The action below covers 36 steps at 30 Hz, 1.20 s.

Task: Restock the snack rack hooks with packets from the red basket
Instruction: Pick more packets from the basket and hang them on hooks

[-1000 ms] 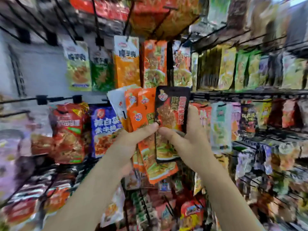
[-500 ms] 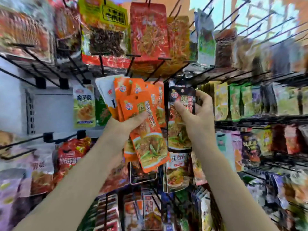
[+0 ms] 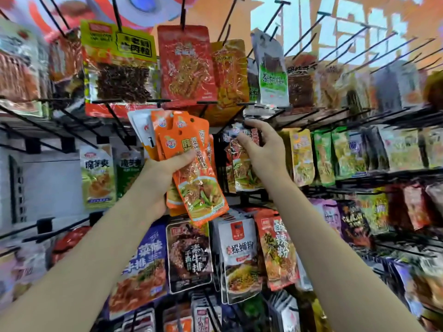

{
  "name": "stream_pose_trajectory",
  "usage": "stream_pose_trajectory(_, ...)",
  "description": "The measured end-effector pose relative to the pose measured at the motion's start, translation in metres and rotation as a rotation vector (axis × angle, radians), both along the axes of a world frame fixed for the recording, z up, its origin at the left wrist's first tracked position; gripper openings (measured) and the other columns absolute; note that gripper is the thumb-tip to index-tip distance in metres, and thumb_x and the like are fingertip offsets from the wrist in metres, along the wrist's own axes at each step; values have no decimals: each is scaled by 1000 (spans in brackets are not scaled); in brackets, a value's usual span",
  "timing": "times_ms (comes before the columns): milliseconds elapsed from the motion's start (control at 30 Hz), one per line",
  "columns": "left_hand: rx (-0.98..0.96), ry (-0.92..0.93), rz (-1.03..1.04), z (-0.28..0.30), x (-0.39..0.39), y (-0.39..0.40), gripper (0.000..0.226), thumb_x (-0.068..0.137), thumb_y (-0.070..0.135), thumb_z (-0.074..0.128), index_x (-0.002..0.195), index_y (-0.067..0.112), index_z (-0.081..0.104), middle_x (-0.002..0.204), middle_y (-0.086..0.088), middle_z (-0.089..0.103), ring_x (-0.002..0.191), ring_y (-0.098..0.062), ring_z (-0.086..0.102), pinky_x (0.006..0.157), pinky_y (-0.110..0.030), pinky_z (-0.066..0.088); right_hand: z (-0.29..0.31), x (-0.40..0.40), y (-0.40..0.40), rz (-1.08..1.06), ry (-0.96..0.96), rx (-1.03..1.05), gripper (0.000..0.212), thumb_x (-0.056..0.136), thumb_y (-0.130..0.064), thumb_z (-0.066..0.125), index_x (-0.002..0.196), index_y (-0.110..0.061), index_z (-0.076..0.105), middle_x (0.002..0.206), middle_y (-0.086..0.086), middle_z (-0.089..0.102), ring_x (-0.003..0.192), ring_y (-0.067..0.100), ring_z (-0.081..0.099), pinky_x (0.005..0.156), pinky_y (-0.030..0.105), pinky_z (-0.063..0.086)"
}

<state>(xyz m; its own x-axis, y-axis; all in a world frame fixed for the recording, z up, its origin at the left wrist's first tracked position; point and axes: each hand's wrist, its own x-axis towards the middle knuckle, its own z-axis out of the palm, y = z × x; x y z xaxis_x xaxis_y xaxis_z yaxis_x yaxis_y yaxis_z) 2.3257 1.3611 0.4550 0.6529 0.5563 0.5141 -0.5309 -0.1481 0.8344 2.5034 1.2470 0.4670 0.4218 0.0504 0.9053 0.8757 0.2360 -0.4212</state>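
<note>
A: So, which step is this?

B: Hanging, I judge. The snack rack [image 3: 359,178] fills the view, hooks [image 3: 299,123] jutting out in rows, most carrying packets. The right hand [image 3: 266,149] is up at a dark packet [image 3: 242,161] just right of the orange bundle, thumb and fingers curled on its top edge where it meets a hook.

A: Is it on the hook already?

B: I cannot tell; the top of the packet is blurred and the hand covers the hole.

A: And the left hand?

B: The left hand [image 3: 165,168] grips a fanned bundle of orange packets [image 3: 191,168], with a white packet [image 3: 143,130] at the bundle's upper left. Thumb pressed across the front, fingers curled behind.

A: What does the next move call for?

B: Probably seating the dark packet's hole fully over the hook tip, then pinching one orange packet off the bundle and finding a matching row. The hang-holes are small, so each wants lining up squarely.

A: And the red basket?

B: Out of view. The only holder here is the rack: above the bundle hang a large red packet [image 3: 187,65] and a yellow-labelled one [image 3: 119,68]; below it, a black packet [image 3: 189,255] and a grey one [image 3: 239,257]
</note>
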Motion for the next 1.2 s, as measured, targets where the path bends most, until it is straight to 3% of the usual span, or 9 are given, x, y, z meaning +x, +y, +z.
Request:
stream_pose_trajectory(167, -12, 19, -2, -4, 7, 5, 27, 90, 18, 70, 117, 13, 70, 103, -9, 78, 88, -29, 76, 76, -42, 60, 8, 7, 6, 8, 13, -12, 37, 93, -25, 71, 129, -18, 63, 130, -5, 64, 123, 8, 53, 87, -6, 30)
stream_pose_trajectory(333, -18, 26, -10, -3, 12, 7, 22, 91, 18, 69, 113, 14, 71, 105, -11, 78, 91, -31, 76, 76, -43, 60, 1, 11, 10, 51, 124, -135, 42, 93, -28, 70, 134, -21, 60, 128, -6, 57, 116, 5, 46, 96, 21, 39)
stream_pose_trajectory(500, -12, 24, -16, -5, 16, 7, 22, 90, 17, 70, 112, 13, 72, 106, -11, 77, 91, -31, 76, 82, -47, 60, -11, 7, 7, -120, 90, -29, 20, 94, -33, 69, 106, -19, 73, 109, 5, 52, 101, 17, 52, 84, 19, 47)
stream_pose_trajectory(633, -13, 19, -27, -5, 18, 5, 22, 91, 15, 70, 113, 10, 72, 107, -14, 77, 91, -33, 75, 74, -44, 63, -20, -24, 2, 183, 37, -209, 27, 87, -43, 73, 95, -18, 68, 85, 6, 68, 74, 14, 62, 66, 32, 51)
stream_pose_trajectory(767, -22, 18, -95, -6, 15, -1, 19, 91, 18, 69, 107, 9, 73, 99, -15, 78, 83, -32, 76, 67, -43, 64, -32, -48, 16, 372, 29, -407, 46, 78, -37, 82, 112, -18, 59, 100, -1, 71, 89, 11, 69, 76, 25, 57)
stream_pose_trajectory(967, 6, 1, -65, -10, 1, 8, 21, 90, 18, 68, 110, 12, 72, 99, -11, 78, 83, -28, 77, 65, -42, 64, -36, -49, 25, 426, 66, -279, 36, 88, -20, 76, 120, -15, 60, 112, 4, 72, 101, 17, 70, 90, 44, 58)
stream_pose_trajectory(1067, 10, 4, -17, -11, -9, 16, 21, 88, 23, 71, 105, 11, 73, 96, -10, 79, 79, -27, 77, 68, -44, 64, -35, -46, 29, 432, 118, -168, 62, 87, -19, 78, 138, -22, 43, 123, 6, 67, 110, 21, 68, 96, 51, 54)
stream_pose_trajectory(1133, -10, 3, -18, -11, -15, 22, 14, 92, 23, 68, 98, 12, 71, 84, -8, 78, 71, -25, 76, 63, -41, 63, -34, -41, 28, 432, 125, -132, 74, 87, -20, 78, 146, -33, 34, 128, 3, 64, 114, 23, 66, 95, 49, 55)
stream_pose_trajectory(1200, -28, 9, -41, -13, -21, 26, 15, 94, 25, 66, 102, 12, 68, 81, -10, 76, 72, -27, 76, 66, -43, 63, -33, -39, 26, 449, 91, -118, 63, 91, -15, 73, 143, -29, 41, 126, 0, 64, 108, 20, 69, 84, 39, 59)
